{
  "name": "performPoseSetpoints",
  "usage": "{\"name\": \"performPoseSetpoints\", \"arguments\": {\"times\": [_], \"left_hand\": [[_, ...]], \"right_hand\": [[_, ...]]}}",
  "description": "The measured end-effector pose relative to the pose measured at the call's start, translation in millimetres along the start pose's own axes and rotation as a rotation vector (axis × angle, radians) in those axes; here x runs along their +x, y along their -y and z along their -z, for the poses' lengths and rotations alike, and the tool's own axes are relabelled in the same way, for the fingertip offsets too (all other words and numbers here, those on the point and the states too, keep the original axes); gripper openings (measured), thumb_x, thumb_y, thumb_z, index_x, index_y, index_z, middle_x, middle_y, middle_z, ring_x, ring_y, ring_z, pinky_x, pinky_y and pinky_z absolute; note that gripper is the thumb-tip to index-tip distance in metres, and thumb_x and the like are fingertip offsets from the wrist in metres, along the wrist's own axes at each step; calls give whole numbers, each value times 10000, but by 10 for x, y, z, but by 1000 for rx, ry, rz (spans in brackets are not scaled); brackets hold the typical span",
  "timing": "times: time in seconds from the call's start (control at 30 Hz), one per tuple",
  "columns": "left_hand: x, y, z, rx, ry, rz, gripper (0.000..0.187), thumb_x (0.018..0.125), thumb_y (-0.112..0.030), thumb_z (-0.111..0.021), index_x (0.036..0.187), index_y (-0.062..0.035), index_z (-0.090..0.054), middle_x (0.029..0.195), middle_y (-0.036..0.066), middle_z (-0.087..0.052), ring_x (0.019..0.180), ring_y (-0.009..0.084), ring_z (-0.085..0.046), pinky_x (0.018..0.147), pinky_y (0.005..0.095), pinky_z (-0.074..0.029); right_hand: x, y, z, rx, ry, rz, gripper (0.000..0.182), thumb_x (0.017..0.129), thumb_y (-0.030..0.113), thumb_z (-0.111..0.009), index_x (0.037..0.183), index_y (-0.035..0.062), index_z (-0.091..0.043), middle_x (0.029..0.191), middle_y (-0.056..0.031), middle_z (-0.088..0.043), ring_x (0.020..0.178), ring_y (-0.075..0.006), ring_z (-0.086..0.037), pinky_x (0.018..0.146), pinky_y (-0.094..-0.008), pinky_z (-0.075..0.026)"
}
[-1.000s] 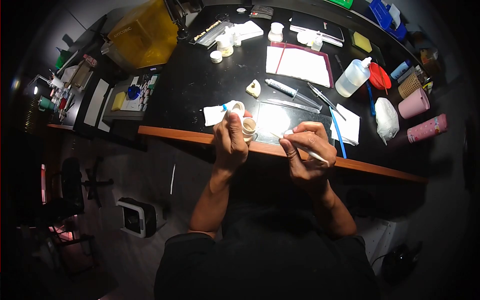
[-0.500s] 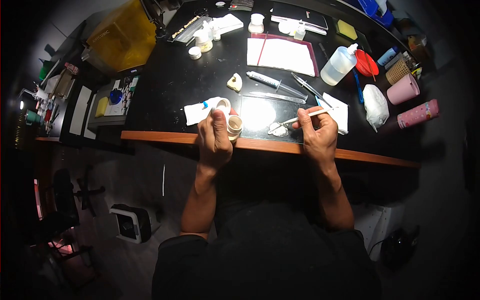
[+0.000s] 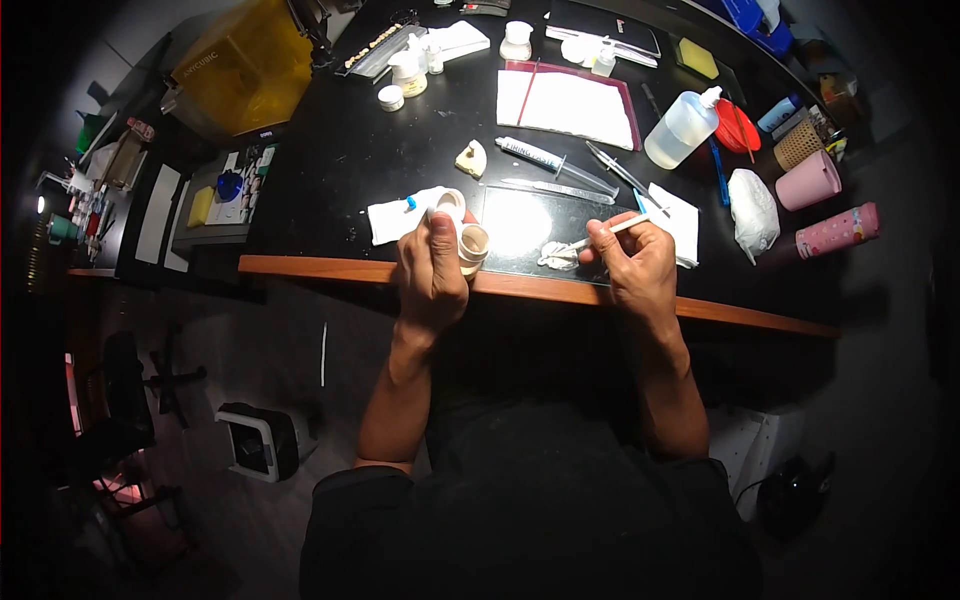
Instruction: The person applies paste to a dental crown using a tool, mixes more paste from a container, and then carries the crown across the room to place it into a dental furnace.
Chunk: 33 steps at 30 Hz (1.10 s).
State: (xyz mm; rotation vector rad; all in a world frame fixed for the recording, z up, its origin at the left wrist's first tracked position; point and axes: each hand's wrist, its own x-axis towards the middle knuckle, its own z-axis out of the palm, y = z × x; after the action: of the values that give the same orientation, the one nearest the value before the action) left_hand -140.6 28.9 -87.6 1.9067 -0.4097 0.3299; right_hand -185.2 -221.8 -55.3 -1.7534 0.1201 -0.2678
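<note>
In my left hand point(image 3: 432, 268) are a small open jar point(image 3: 473, 246) and its white lid point(image 3: 450, 205), the thumb pressed over the lid. The jar's mouth faces up near the table's front edge. My right hand point(image 3: 642, 268) pinches a white-handled spatula point(image 3: 626, 226) like a pen. Its tip meets a small heap of white powder or paste point(image 3: 558, 256) on a shiny glass slab point(image 3: 515, 225). Behind the slab lie a labelled syringe point(image 3: 555, 165), a flat metal tool point(image 3: 560, 192) and a cream dental model piece point(image 3: 471, 158).
A folded tissue point(image 3: 390, 222) lies left of the jar, and white paper point(image 3: 683, 240) right of the slab. Farther back are a tray with a white pad point(image 3: 565, 105), small jars point(image 3: 408, 75), a squeeze bottle point(image 3: 682, 130), a red dish point(image 3: 735, 128) and a pink cup point(image 3: 808, 180).
The spatula tip has shifted slightly within the white heap, whose shape looks a little stirred. My left hand keeps its hold on the jar and lid. The whole view has moved slightly.
</note>
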Motion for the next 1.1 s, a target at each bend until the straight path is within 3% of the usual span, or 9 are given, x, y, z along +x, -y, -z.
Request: {"name": "performPoseSetpoints", "arguments": {"times": [0.1, 0.2, 0.3, 0.43, 0.53, 0.67, 1.1], "left_hand": [[-28, 78, -46, 118, -34, -55, 491, 1166, -283, -331, 985, 20, -673, 827, 146, -686, 710, 330, -637, 734, 425, -502], [8, -24, 8, -88, -5, -1, 496, 1166, -289, -330, 982, 20, -672, 814, 141, -682, 706, 328, -642, 722, 425, -506], [19, -56, 7, -123, -9, 8, 508, 1165, -305, -323, 974, 14, -669, 780, 130, -674, 679, 319, -646, 686, 419, -506], [52, -159, 34, -189, 0, 32, 532, 1165, -340, -312, 964, 6, -663, 706, 116, -649, 610, 281, -649, 616, 390, -499], [65, -200, 27, -190, -22, 8, 547, 1165, -360, -309, 960, 7, -658, 673, 106, -636, 586, 249, -655, 583, 372, -493], [69, -215, 30, -203, -19, 27, 557, 1164, -376, -312, 961, 13, -655, 671, 103, -638, 594, 238, -666, 574, 369, -493], [50, -130, -8, -166, -37, -22, 500, 1169, -302, -315, 982, 9, -660, 738, 127, -655, 627, 273, -656, 631, 382, -514]], "right_hand": [[13, 12, 22, 22, 62, -35, 237, 1006, 170, -748, 909, -46, -728, 782, -125, -766, 714, -144, -735, 671, -280, -560], [0, 83, 3, 131, 93, -75, 216, 1006, 158, -744, 927, -43, -734, 793, -124, -772, 726, -156, -740, 689, -280, -568], [-66, 194, -101, 121, 60, -4, 182, 1005, 137, -742, 958, -39, -738, 815, -139, -776, 757, -174, -748, 697, -281, -571], [-212, 191, -344, 271, -38, 259, 88, 980, 47, -749, 975, -40, -742, 872, -150, -780, 774, -179, -734, 727, -284, -571], [-220, 66, -448, 273, -18, 484, 55, 952, 7, -770, 978, -36, -747, 886, -136, -776, 767, -169, -717, 717, -284, -558], [-216, 2, -469, 135, 23, 629, 95, 891, -33, -810, 971, -28, -758, 870, -134, -764, 776, -183, -715, 689, -290, -543], [-216, 16, -418, 36, 13, 714, 148, 855, -63, -820, 987, -21, -767, 853, -113, -750, 753, -193, -674, 688, -302, -530]]}}
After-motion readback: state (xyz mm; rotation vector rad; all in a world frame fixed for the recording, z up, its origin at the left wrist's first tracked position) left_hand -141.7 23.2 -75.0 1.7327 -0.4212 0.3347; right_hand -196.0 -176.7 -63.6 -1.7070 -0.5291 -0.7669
